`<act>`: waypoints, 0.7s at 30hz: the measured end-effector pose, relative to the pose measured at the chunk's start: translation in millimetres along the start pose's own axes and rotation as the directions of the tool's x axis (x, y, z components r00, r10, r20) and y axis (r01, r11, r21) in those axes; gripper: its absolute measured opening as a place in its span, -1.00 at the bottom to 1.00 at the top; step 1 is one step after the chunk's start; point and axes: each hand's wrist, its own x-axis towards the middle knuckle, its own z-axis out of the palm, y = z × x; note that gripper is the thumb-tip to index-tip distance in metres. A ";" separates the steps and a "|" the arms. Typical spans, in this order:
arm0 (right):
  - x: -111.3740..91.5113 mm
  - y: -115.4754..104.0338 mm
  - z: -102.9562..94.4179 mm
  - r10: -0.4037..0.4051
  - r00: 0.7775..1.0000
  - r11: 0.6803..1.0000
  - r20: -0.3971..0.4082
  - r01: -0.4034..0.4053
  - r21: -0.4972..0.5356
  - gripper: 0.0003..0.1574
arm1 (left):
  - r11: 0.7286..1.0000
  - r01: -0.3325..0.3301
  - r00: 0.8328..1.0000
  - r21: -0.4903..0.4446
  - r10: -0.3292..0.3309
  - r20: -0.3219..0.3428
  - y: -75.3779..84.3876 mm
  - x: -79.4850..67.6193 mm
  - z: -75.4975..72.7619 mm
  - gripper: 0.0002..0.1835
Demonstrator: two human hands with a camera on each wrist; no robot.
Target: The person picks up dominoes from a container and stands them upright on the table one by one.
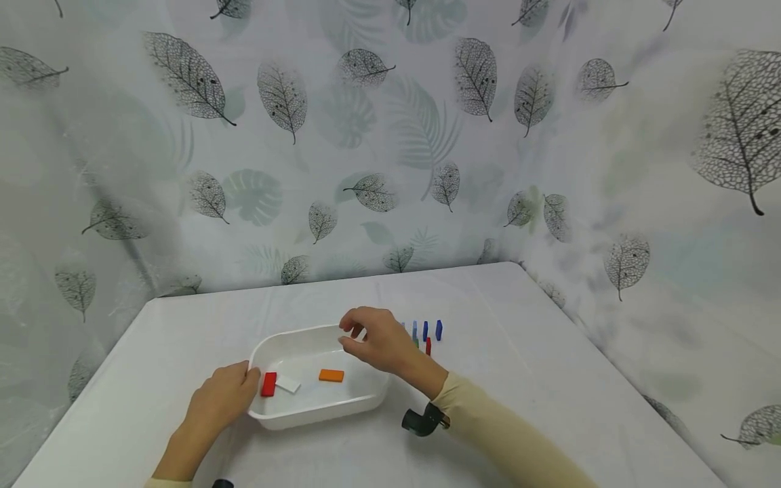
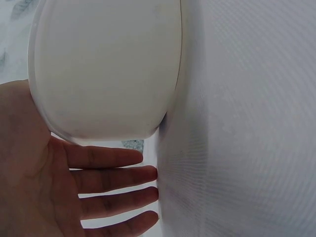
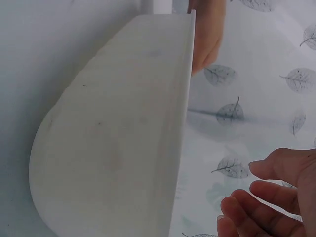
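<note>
A white plastic basin (image 1: 317,411) rests on the table, holding a red block (image 1: 268,384), a white block (image 1: 288,384) and an orange block (image 1: 331,375). At its left end my left hand (image 1: 224,396) holds the rim, thumb over the edge. The left wrist view shows this hand's fingers (image 2: 116,178) stretched out along the basin's outside. Over the right end of the basin hovers my right hand (image 1: 381,340), its fingers loosely bent, thumb and index finger apart, nothing between them. In the right wrist view, its fingertips (image 3: 242,197) are above the rim.
Right of the basin, partly behind my right hand, several small blocks stand upright: blue (image 1: 438,330), light blue (image 1: 415,330), green and red (image 1: 428,346). A leaf-patterned curtain (image 1: 342,149) closes off the back and sides of the white table (image 1: 518,339).
</note>
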 end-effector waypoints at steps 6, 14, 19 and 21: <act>6.7 -6.0 9.9 0.027 0.998 0.999 0.053 -0.026 -0.021 -0.81 | 1.000 -0.003 1.000 0.003 0.003 -0.003 -1.1 0.9 1.4 -0.57; 12.9 -6.0 26.3 0.059 0.990 0.997 0.131 -0.053 -0.051 -0.79 | 1.000 -0.002 1.000 -0.002 0.002 -0.010 -1.6 -0.2 2.3 -0.61; 14.8 -8.0 33.8 0.087 0.982 0.993 0.170 -0.072 -0.088 -0.78 | 1.000 0.000 1.000 0.002 0.000 -0.013 -0.2 -1.3 1.3 -0.61; 14.9 -7.7 37.0 0.091 0.979 0.992 0.183 -0.073 -0.103 -0.79 | 1.000 -0.001 1.000 0.002 0.001 -0.011 0.2 -1.5 1.0 -0.60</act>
